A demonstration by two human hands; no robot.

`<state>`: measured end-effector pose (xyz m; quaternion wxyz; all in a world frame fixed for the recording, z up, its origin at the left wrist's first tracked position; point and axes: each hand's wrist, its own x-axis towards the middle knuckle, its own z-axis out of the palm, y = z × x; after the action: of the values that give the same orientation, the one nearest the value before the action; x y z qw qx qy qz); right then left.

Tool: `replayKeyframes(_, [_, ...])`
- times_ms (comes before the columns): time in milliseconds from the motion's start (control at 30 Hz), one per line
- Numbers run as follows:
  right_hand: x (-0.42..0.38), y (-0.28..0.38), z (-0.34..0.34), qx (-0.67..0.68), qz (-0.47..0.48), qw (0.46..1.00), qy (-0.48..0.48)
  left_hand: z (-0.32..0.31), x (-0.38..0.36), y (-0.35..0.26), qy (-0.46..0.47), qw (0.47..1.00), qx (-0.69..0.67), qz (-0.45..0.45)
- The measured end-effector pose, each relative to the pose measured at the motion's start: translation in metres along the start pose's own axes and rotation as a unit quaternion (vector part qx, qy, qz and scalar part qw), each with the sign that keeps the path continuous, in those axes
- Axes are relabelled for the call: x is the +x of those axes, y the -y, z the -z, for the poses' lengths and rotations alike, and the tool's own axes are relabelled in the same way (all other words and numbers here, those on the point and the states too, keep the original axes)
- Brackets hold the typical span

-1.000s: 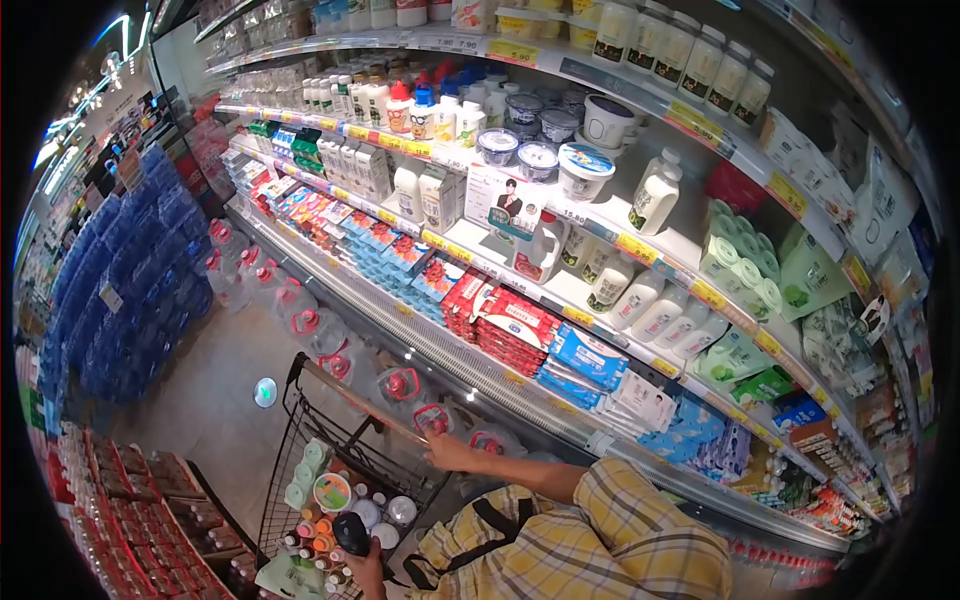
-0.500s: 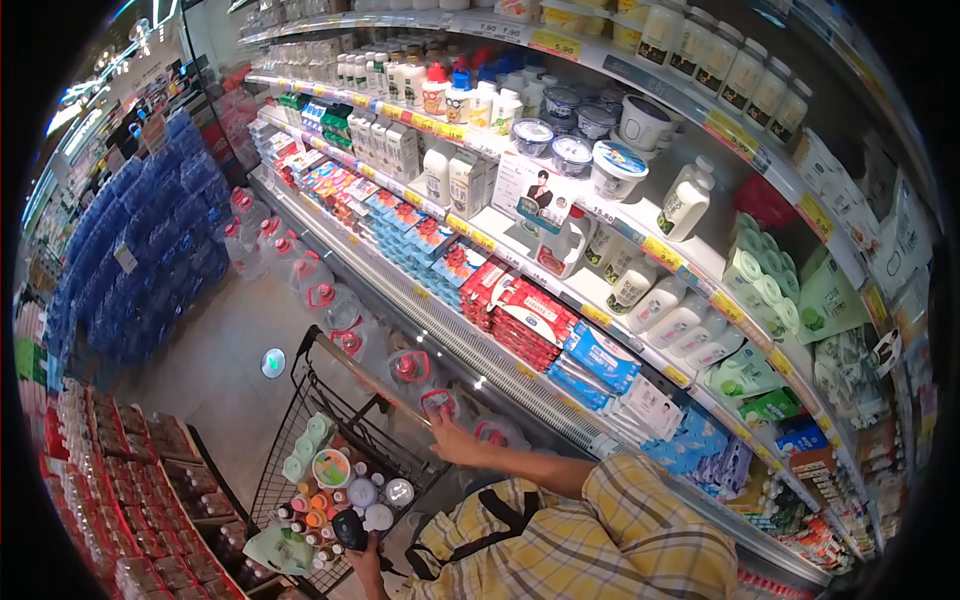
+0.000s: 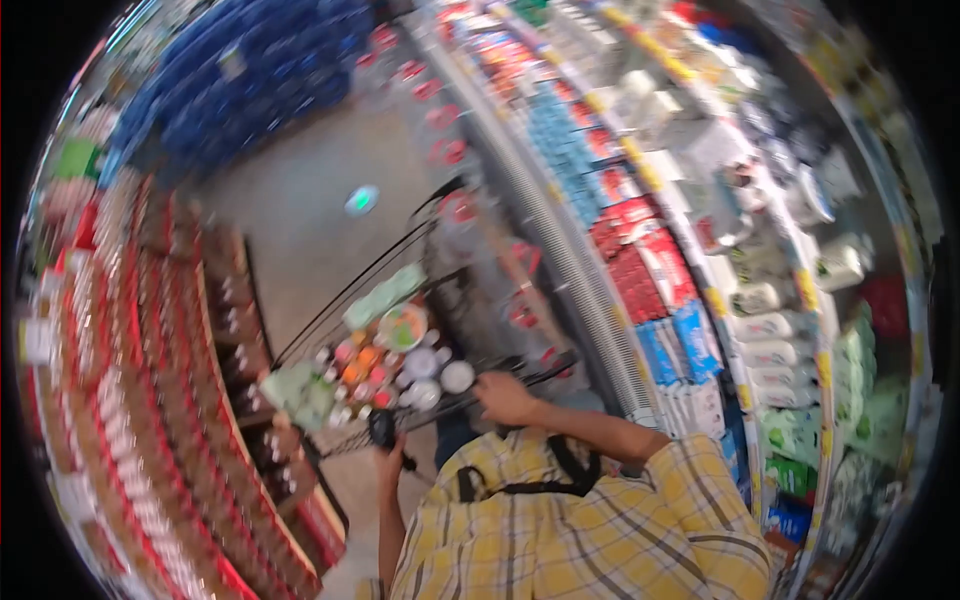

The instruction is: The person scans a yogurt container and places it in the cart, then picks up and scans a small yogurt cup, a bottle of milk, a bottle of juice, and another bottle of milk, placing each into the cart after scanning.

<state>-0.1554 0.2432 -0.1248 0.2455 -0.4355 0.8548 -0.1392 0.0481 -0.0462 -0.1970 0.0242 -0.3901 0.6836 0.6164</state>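
The shopping cart (image 3: 345, 438) stands in front of me, loaded with several small bottles (image 3: 360, 362), white tubs (image 3: 425, 394) and an open-looking round bowl (image 3: 403, 327). My right hand (image 3: 503, 398) is closed at the cart's near rim, beside a white tub (image 3: 457, 377). My left hand (image 3: 388, 462) is closed on a black rounded object (image 3: 382, 428) at the cart's near left side; blur hides what kind it is. A green pouch (image 3: 303, 394) lies at the left end of the load, and a pale green pack (image 3: 385, 298) along the far side.
A refrigerated dairy shelf (image 3: 640, 240) runs along the right. Large water bottles with red caps (image 3: 443, 117) line its base. Red-trimmed stacks of packaged bottles (image 3: 150, 380) stand at the left, and a blue stack (image 3: 250, 80) at the back. Grey floor (image 3: 300, 220) lies between.
My view has swung right and downward, so the cart and both hands appear higher and further right. My right hand has shifted along the cart toward the white tubs.
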Motion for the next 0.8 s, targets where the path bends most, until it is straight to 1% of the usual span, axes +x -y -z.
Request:
replayKeyframes(67, [0.01,0.005,-0.009,-0.053,-0.03,0.998,0.036,0.013,0.01,0.018,0.005,1.0,0.018,0.006])
replayKeyframes(133, [0.02,0.008,-0.02,-0.024,-0.059,0.996,0.069,0.021,0.014,0.024,-0.024,0.999,0.041,-0.004])
replayKeyframes(167, [0.022,0.01,-0.025,-0.025,-0.05,0.996,0.064,0.028,0.017,0.028,-0.038,0.996,0.075,-0.006])
replayKeyframes(267, [0.027,0.01,-0.042,-0.047,-0.038,0.997,0.044,0.048,0.028,0.049,-0.015,0.997,0.075,-0.022])
replayKeyframes(300, [0.029,0.008,-0.045,-0.066,-0.035,0.996,0.039,0.051,0.026,0.046,-0.032,0.996,0.081,-0.034])
replayKeyframes(333, [0.032,0.006,-0.048,-0.085,-0.032,0.995,0.034,0.055,0.03,0.046,-0.034,0.996,0.077,-0.026])
replayKeyframes(400, [0.037,0.002,-0.052,-0.088,-0.028,0.994,0.052,0.064,0.032,0.039,-0.038,0.997,0.072,-0.009])
replayKeyframes(433, [0.041,0.0,-0.053,-0.089,-0.026,0.994,0.061,0.068,0.033,0.034,-0.023,0.997,0.069,0.019])
replayKeyframes(533, [0.05,0.003,-0.059,-0.091,-0.03,0.992,0.087,0.078,0.036,0.029,0.045,0.981,0.163,0.094])
replayKeyframes(633, [0.054,0.006,-0.06,-0.093,-0.016,0.993,0.069,0.073,0.037,0.035,-0.013,0.989,0.148,0.009])
replayKeyframes(733, [0.062,0.01,-0.055,-0.116,-0.004,0.989,0.097,0.081,0.04,0.042,-0.001,0.991,0.127,0.046])
replayKeyframes(767, [0.066,0.013,-0.058,-0.106,-0.002,0.989,0.106,0.091,0.038,0.048,-0.01,0.987,0.153,0.057])
replayKeyframes(800, [0.067,0.012,-0.065,-0.103,-0.013,0.988,0.111,0.102,0.041,0.068,-0.008,0.983,0.174,0.06])
